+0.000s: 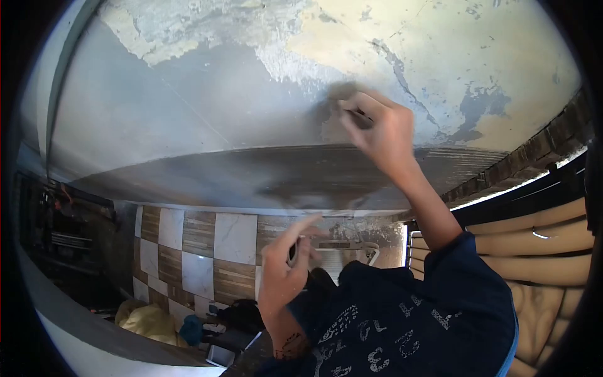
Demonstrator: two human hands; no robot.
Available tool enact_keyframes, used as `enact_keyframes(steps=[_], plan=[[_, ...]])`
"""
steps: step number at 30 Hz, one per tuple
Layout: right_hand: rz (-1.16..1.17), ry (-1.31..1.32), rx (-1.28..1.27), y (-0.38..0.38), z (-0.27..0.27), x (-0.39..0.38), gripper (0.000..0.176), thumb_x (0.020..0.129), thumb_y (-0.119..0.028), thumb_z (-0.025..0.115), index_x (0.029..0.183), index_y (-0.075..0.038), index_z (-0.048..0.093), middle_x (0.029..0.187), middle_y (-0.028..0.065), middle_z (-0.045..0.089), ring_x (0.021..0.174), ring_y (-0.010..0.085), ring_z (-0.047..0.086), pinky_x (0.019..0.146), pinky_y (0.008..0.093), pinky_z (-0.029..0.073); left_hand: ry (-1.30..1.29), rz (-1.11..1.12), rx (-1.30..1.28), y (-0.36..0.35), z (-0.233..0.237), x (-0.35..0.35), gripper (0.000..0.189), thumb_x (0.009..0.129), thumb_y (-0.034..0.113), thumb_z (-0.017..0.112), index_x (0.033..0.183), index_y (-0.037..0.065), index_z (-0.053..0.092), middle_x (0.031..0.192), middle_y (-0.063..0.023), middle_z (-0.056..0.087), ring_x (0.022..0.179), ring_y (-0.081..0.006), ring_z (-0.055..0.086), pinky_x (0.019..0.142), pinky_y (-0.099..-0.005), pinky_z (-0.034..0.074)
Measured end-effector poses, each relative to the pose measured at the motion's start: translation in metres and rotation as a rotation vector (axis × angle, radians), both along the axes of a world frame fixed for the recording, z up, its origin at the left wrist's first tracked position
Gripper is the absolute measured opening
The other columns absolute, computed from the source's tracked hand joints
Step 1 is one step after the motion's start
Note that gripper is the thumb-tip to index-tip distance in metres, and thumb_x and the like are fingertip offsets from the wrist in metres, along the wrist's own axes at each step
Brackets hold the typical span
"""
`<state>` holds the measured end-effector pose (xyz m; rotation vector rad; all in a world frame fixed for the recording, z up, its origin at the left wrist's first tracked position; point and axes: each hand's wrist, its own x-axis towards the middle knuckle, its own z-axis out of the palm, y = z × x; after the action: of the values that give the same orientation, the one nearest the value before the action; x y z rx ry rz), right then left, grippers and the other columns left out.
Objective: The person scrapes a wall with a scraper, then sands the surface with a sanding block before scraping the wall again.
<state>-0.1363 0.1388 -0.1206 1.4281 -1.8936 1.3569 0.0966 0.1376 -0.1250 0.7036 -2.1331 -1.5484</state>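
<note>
My right hand (380,129) is raised to the wall (188,107), its fingers closed in a pinch right at the surface. A blurred brownish patch shows by the fingertips; what they hold, if anything, I cannot make out. Around it, peeling pale yellow paint meets smooth grey plaster, and a darker grey band (251,173) runs below. Lower down, in front of my body, my left hand (286,270) is away from the wall. Its fingers stretch forward, slightly smeared by motion, with the thumb apart from them.
Checkered tiles (198,270) cover the floor below. A pale metal-framed item (336,254) stands near the wall's foot. At lower left lie a yellow bag (151,323), a blue cloth (191,330) and dark items. Tan panels (534,245) line the right side.
</note>
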Motion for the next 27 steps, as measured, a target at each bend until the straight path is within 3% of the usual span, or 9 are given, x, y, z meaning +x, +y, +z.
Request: enact_keyframes(steps=[4, 6, 8, 12, 15, 20, 23, 27], plan=[[0.06, 0.109, 0.003, -0.007, -0.006, 0.008, 0.008, 0.068, -0.007, 0.069, 0.073, -0.009, 0.062, 0.066, 0.0045, 0.06, 0.058, 0.0213, 0.06, 0.049, 0.0319, 0.046, 0.077, 0.039, 0.021, 0.002, -0.008, 0.006, 0.031, 0.09, -0.001, 0.042, 0.118, -0.002, 0.054, 0.092, -0.014, 0.067, 0.064, -0.0127, 0.059, 0.061, -0.0242, 0.049], [0.03, -0.076, -0.086, 0.009, -0.002, 0.008, 0.007, 0.07, -0.006, 0.067, 0.073, -0.008, 0.062, 0.068, 0.0053, 0.061, 0.059, 0.0212, 0.061, 0.051, 0.031, 0.047, 0.101, 0.054, 0.082, -0.002, -0.014, 0.006, 0.031, 0.09, -0.001, 0.041, 0.118, -0.002, 0.054, 0.092, -0.0141, 0.067, 0.064, -0.0129, 0.06, 0.062, -0.0244, 0.049], [0.061, -0.015, -0.069, -0.015, -0.016, 0.001, 0.007, 0.07, -0.006, 0.067, 0.073, -0.008, 0.062, 0.07, 0.0058, 0.062, 0.058, 0.0206, 0.061, 0.05, 0.03, 0.047, -0.007, 0.121, 0.088, -0.003, -0.023, 0.005, 0.03, 0.091, 0.0, 0.042, 0.118, -0.002, 0.054, 0.092, -0.0144, 0.066, 0.066, -0.0135, 0.062, 0.062, -0.0248, 0.05], [0.015, 0.067, -0.003, -0.008, -0.017, 0.008, 0.006, 0.07, -0.005, 0.067, 0.072, -0.007, 0.062, 0.071, 0.0069, 0.064, 0.056, 0.0182, 0.062, 0.049, 0.0275, 0.047, 0.083, -0.052, 0.092, -0.001, -0.031, -0.005, 0.03, 0.091, 0.002, 0.043, 0.119, -0.001, 0.054, 0.093, -0.0153, 0.067, 0.069, -0.015, 0.064, 0.062, -0.0254, 0.049], [-0.019, -0.034, -0.078, 0.005, -0.008, 0.01, 0.008, 0.069, -0.006, 0.068, 0.074, -0.008, 0.062, 0.07, 0.006, 0.062, 0.055, 0.0192, 0.06, 0.048, 0.0295, 0.046, 0.019, 0.012, 0.092, -0.004, -0.038, 0.002, 0.031, 0.09, 0.001, 0.043, 0.118, -0.002, 0.055, 0.093, -0.0157, 0.067, 0.068, -0.0153, 0.064, 0.062, -0.0255, 0.049], [0.021, 0.117, -0.06, -0.015, -0.019, 0.009, 0.007, 0.07, -0.006, 0.069, 0.073, -0.008, 0.063, 0.068, 0.0058, 0.062, 0.05, 0.0183, 0.058, 0.045, 0.0268, 0.044, 0.1, 0.001, 0.073, 0.001, -0.029, -0.002, 0.032, 0.089, -0.002, 0.042, 0.118, -0.002, 0.055, 0.091, -0.0153, 0.067, 0.068, -0.0148, 0.064, 0.062, -0.0251, 0.049], [-0.048, -0.042, -0.104, 0.006, -0.001, 0.014, 0.008, 0.07, -0.005, 0.069, 0.074, -0.008, 0.063, 0.069, 0.0059, 0.063, 0.051, 0.0182, 0.059, 0.047, 0.0267, 0.045, 0.092, 0.043, 0.085, -0.005, -0.027, 0.002, 0.031, 0.089, -0.003, 0.042, 0.117, -0.002, 0.055, 0.091, -0.0153, 0.067, 0.068, -0.0146, 0.064, 0.064, -0.0255, 0.049], [-0.049, 0.022, -0.057, -0.001, -0.003, 0.009, 0.008, 0.069, 0.0, 0.069, 0.072, -0.004, 0.063, 0.07, 0.006, 0.065, 0.058, 0.0152, 0.065, 0.049, 0.0237, 0.048, 0.139, -0.014, 0.042, 0.0, -0.025, -0.006, 0.03, 0.089, -0.003, 0.043, 0.117, -0.003, 0.055, 0.091, -0.0158, 0.067, 0.068, -0.0149, 0.064, 0.065, -0.026, 0.049]])
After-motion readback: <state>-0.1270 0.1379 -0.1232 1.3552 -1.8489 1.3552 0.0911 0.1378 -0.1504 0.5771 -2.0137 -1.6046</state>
